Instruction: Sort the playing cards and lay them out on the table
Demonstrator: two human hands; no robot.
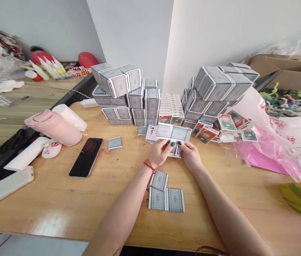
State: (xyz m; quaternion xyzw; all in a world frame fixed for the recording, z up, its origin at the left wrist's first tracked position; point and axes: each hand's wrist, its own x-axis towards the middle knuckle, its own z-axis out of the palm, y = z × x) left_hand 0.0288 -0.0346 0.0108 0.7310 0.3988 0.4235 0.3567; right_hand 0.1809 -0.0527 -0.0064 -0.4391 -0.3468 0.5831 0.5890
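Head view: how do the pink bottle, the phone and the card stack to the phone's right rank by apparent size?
1. Pink bottle
2. Phone
3. Card stack, clearly smallest

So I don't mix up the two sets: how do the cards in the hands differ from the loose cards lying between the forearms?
The held cards are gripped by the left hand and right hand; the loose cards lie on the table, untouched by fingers.
The held cards are partly covered by the hands; the loose cards show mostly uncovered.
Both have grey patterned backs with white edges.
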